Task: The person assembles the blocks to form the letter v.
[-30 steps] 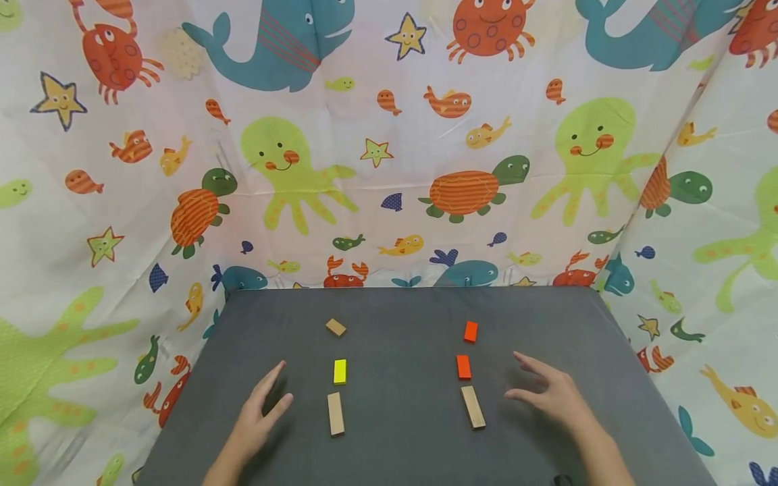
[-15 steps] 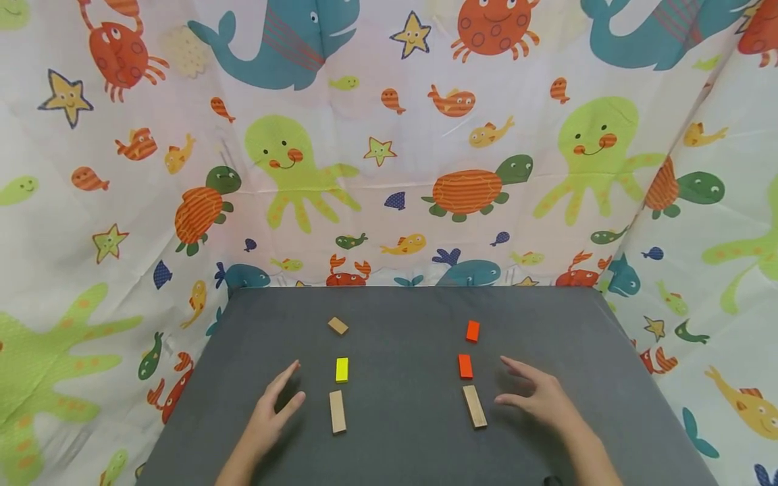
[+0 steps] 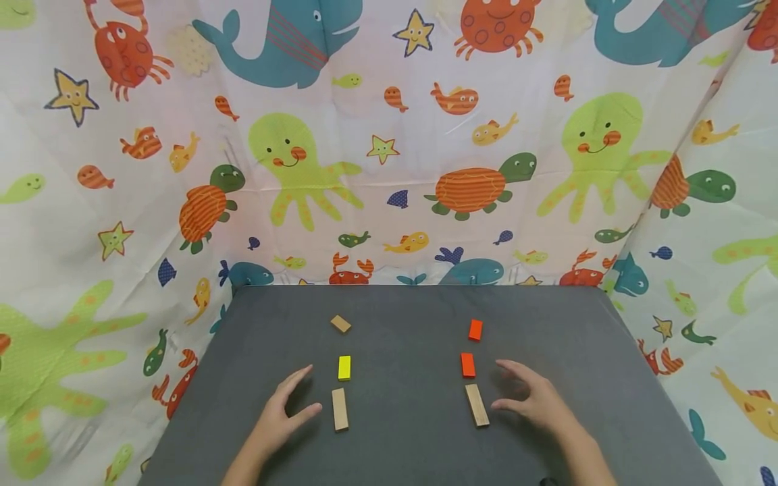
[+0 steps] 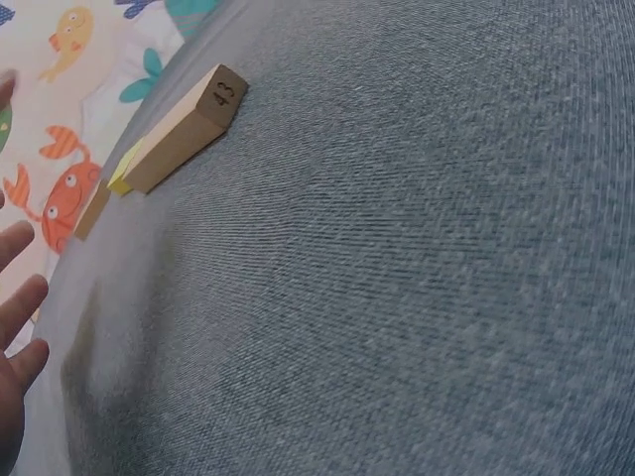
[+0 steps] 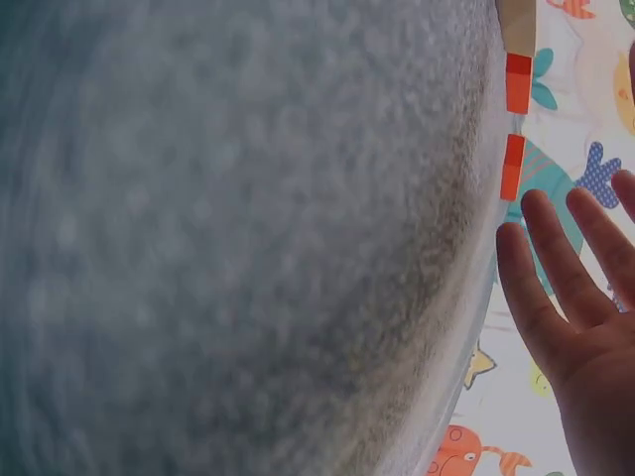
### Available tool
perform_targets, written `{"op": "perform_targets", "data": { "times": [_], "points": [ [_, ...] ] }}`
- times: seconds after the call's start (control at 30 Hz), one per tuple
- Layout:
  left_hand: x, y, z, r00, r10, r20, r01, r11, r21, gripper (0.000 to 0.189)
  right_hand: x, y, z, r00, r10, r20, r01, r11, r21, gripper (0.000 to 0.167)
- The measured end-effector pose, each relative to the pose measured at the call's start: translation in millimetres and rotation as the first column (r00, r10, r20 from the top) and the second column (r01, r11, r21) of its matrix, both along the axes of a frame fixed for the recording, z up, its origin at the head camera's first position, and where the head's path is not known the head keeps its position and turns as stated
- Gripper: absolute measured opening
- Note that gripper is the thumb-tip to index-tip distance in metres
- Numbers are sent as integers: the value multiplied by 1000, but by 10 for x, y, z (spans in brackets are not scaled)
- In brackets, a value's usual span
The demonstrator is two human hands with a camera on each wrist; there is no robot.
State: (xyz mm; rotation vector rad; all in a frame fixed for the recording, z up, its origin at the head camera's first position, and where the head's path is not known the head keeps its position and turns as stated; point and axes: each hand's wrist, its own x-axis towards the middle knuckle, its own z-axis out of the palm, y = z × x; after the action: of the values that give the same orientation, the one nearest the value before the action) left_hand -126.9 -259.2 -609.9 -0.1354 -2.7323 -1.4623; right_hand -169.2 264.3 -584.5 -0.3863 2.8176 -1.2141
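My left hand (image 3: pixel 276 418) hovers left of a long plain wooden block (image 3: pixel 340 410), thumb and fingers spread apart, holding nothing. Beyond that block lie a yellow block (image 3: pixel 344 368) and a small plain wooden block (image 3: pixel 341 324). In the left wrist view the long wooden block (image 4: pixel 189 129) bears the number 43 on its end. My right hand (image 3: pixel 537 405) is just right of another long wooden block (image 3: pixel 477 405), its thumb and fingers apart and holding nothing. Two red blocks, a nearer one (image 3: pixel 467 365) and a farther one (image 3: pixel 476 330), lie beyond it.
The blocks lie in two columns on a grey cloth-covered table (image 3: pixel 401 432). A white curtain (image 3: pixel 365 223) printed with sea animals hangs behind and at both sides. A small dark object (image 3: pixel 548 481) shows at the bottom edge, near the right forearm.
My left hand has moved right, nearer the long wooden block. My right hand has shifted left towards the other long block. The blocks keep their places on the table; the head view has shifted slightly.
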Motion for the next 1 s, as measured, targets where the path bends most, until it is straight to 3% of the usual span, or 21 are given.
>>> {"op": "perform_targets", "data": {
  "times": [0.2,0.43,0.6,0.7,0.87,1.0],
  "points": [
    [1,79,-7,999,-23,43,23,1000,-4,85,-4,-30,-24,998,34,56,-35,999,15,87],
    [6,141,-21,997,-63,43,62,998,15,88,2,-66,-48,992,95,86,-96,995,2,87],
    [-1,187,-37,989,-100,112,104,994,-28,96,0,-102,-67,989,137,63,-138,990,17,86],
    [0,207,-43,984,-116,138,123,991,-44,98,-12,-123,-66,980,178,93,-180,984,4,87],
    [1,245,-62,980,-154,130,164,984,-72,92,-23,-143,-59,963,216,164,-219,976,1,88],
    [5,264,-97,977,-189,98,198,975,-96,89,-15,-167,-60,958,244,153,-250,968,19,91]
  ]
}}
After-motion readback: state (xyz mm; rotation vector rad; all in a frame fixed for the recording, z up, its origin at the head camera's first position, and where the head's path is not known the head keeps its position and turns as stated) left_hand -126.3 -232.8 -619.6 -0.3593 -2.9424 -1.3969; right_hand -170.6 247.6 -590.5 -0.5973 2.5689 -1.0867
